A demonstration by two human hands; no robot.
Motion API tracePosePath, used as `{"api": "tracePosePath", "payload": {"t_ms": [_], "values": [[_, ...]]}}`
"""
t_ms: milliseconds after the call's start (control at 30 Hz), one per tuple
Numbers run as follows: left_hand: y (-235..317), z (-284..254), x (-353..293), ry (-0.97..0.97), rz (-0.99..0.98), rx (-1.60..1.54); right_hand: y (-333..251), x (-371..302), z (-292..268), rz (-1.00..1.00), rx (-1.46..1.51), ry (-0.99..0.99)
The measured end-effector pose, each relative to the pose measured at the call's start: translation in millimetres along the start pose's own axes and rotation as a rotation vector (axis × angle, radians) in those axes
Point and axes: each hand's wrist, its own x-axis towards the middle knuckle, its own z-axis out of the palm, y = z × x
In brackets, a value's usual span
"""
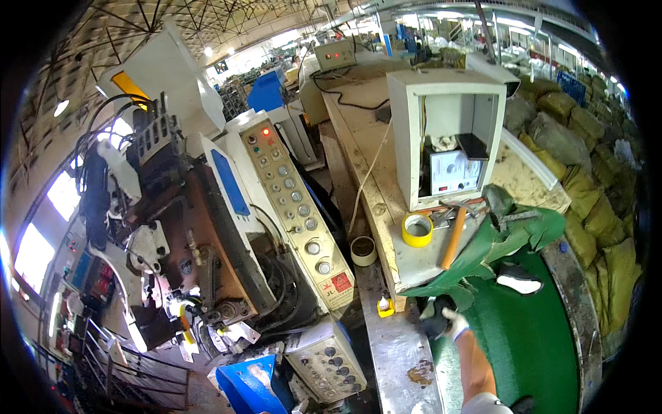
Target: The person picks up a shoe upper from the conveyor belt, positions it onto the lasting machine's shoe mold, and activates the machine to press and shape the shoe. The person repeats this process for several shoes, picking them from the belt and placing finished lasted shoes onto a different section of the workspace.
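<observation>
My right hand point(454, 323), in a whitish glove, reaches in from the lower edge. Its fingers are closed on a dark, soft-looking piece point(434, 321), whose kind I cannot make out. That piece is beside the metal ledge point(396, 352), just below the hanging edge of a green cloth point(469, 277). Left of it, a small yellow holder with a white top point(385, 307) sits on the ledge. My left hand is out of view.
A machine's button panel point(293, 196) stands at centre left. On the worktable point(365, 148) are an open white cabinet point(403, 148), a yellow tape roll point(417, 230) and an orange-handled tool point(453, 238). A dark shoe point(518, 278) shows over green floor. Stacked sacks point(593, 193) line the right.
</observation>
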Motion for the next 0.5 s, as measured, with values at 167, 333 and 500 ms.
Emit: {"api": "tracePosePath", "payload": {"t_ms": [167,333,500], "values": [[-7,-13,-11,0.041,0.003,-0.021,99,-158,58,0.046,0.242,-0.161],[-13,-10,-28,0.026,-0.002,-0.129,190,-249,166,0.057,0.503,-0.483],[-36,29,17,0.094,-0.5,-1.529,254,-270,253,0.229,0.396,-0.57]]}}
